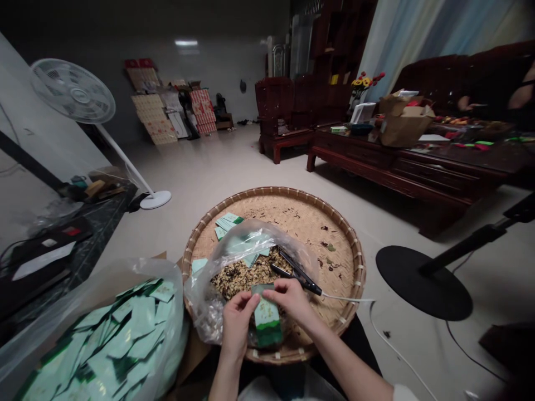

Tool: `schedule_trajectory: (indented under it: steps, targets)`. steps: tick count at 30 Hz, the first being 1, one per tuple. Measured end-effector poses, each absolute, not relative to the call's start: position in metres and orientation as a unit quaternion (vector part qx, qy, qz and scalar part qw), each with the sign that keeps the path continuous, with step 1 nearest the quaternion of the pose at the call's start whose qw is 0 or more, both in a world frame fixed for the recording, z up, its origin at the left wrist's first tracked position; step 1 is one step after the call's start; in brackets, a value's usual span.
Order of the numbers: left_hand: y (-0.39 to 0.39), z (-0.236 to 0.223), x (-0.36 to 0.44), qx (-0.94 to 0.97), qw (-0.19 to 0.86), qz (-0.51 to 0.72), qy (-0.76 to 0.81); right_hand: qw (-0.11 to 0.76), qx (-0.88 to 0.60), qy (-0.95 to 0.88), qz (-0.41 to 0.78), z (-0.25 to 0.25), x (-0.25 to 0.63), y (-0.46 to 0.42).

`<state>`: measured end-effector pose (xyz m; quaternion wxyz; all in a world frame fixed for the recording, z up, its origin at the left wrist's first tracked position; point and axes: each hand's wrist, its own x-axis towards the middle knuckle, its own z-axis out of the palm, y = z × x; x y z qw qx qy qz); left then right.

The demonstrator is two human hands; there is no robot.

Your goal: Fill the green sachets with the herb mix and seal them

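1. A person's left hand (pixel 238 323) is curling half closed, gripping the side of a pale green sachet (pixel 266 317)
2. The right hand (pixel 292 298) is pinching the sachet's top edge with bent fingers, holding it above a round bamboo tray (pixel 271 190)
3. A clear plastic bag (pixel 217 301) is lying in the tray, slumped around a heap of dried plant bits (pixel 238 278)
4. Black corded tongs (pixel 298 273) are resting just beside the right hand
5. Matching sachets (pixel 112 340) are filling a second plastic bag at lower left, near the left hand
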<state>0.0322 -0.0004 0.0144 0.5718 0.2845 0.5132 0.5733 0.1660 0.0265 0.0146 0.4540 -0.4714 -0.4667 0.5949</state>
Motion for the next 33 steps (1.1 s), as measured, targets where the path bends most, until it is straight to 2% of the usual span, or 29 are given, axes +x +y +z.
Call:
schedule_trajectory:
  steps: [4,11,15,20,23,25,28,30,33]
  targets:
    - [0.0,0.014,0.033,0.28,0.565,0.575,0.522,0.469,-0.494,-0.471,0.561,0.013,0.166,0.026]
    - [0.001,0.011,0.028,0.328,0.584,0.532,0.519,0.457,-0.487,-0.478,0.57,0.004,0.169,0.028]
    - [-0.001,0.012,0.032,0.339,0.65,0.482,0.479,0.475,-0.502,-0.48,0.54,-0.001,0.164,0.024]
    - [-0.006,0.008,0.039,0.34,0.707,0.421,0.455,0.447,-0.518,-0.57,0.454,-0.002,0.174,0.029]
    - [-0.006,0.008,0.04,0.311,0.722,0.434,0.439,0.417,-0.543,-0.648,0.334,0.0,0.196,0.04]
    - [-0.005,0.009,0.039,0.288,0.718,0.454,0.441,0.365,-0.581,-0.695,0.215,0.0,0.209,0.047]
    - [-0.004,0.01,0.038,0.257,0.713,0.47,0.453,0.218,-0.628,-0.74,0.1,-0.002,0.219,0.053]
    - [-0.004,0.01,0.039,0.242,0.707,0.474,0.466,0.129,-0.641,-0.751,0.095,-0.004,0.217,0.057]
    - [-0.003,0.009,0.04,0.236,0.685,0.483,0.493,0.088,-0.647,-0.747,0.128,-0.006,0.216,0.064]
